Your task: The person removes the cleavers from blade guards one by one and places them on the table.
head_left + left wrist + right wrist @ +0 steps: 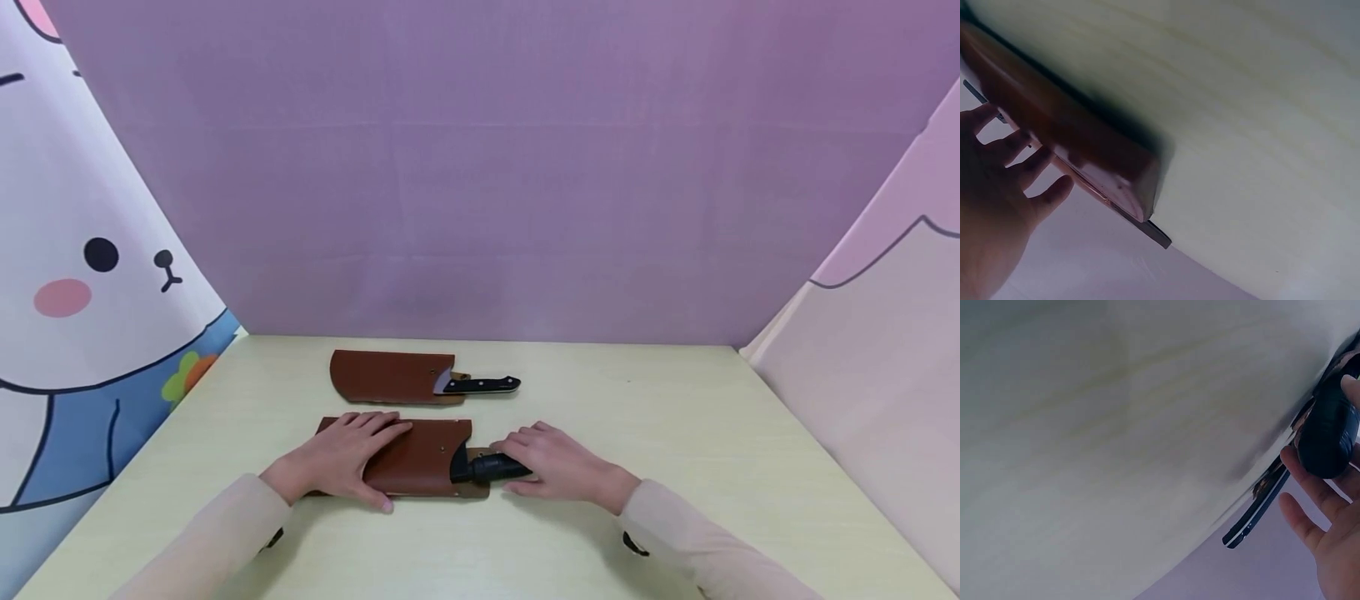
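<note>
On the table in the head view lies a brown sheath (420, 454) with a knife in it, its black handle (495, 467) sticking out to the right. My left hand (345, 454) rests on the left part of this sheath, fingers spread. My right hand (558, 467) grips the handle, thumb on the near side and fingers on the far side. In the right wrist view the right hand (1341, 519) has the handle (1329, 431) between thumb and fingers. The left wrist view shows the left hand (1004, 181) at the sheath (1079, 125). The blade is mostly hidden inside.
Behind, a second brown sheath (390, 377) holds another knife, whose black riveted handle (483, 385) points right. The pale wooden table (675, 417) meets a purple backdrop (480, 167) at the back, with cartoon-printed cloth (90, 333) on the left.
</note>
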Tool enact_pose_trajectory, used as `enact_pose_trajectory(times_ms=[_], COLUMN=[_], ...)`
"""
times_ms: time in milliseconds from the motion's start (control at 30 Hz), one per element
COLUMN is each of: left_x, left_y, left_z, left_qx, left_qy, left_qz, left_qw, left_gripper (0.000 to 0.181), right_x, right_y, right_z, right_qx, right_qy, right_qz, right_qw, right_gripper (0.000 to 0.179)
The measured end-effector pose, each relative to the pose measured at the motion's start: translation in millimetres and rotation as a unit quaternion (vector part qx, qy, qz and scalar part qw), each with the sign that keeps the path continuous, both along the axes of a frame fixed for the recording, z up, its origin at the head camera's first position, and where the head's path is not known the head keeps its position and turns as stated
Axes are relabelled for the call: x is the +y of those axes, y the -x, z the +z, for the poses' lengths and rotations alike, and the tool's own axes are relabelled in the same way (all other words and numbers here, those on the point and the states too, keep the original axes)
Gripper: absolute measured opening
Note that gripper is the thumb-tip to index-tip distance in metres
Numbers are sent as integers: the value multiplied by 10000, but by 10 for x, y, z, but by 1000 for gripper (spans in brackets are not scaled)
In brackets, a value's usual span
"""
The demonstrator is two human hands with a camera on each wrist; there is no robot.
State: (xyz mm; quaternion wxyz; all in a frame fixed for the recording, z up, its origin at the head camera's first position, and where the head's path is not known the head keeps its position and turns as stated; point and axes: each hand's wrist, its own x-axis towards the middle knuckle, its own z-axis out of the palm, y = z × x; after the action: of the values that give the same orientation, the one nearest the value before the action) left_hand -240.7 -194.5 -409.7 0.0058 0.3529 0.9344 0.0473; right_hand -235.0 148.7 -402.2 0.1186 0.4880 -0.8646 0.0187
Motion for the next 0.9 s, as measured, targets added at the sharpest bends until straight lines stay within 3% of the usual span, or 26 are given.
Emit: enact_pose_trajectory(times_ms=[267,567,900], left_x=[0,10,9], left_y=[27,69,77], left_z=[-6,-12,-13], left_qx=[-14,270,365], left_qy=[46,20,-18], left_qz=[-46,-199,-166], left_qw=[10000,9994,9992], left_gripper=[107,102,101], right_x=[-38,-70,-95], right_y=[23,57,74], right_z=[-29,-45,-62], right_qx=[-62,-80,-130], right_qy=[-20,-83,-142], right_qz=[7,44,47], right_qw=[10000,9999,9998], right_gripper=[45,45,42])
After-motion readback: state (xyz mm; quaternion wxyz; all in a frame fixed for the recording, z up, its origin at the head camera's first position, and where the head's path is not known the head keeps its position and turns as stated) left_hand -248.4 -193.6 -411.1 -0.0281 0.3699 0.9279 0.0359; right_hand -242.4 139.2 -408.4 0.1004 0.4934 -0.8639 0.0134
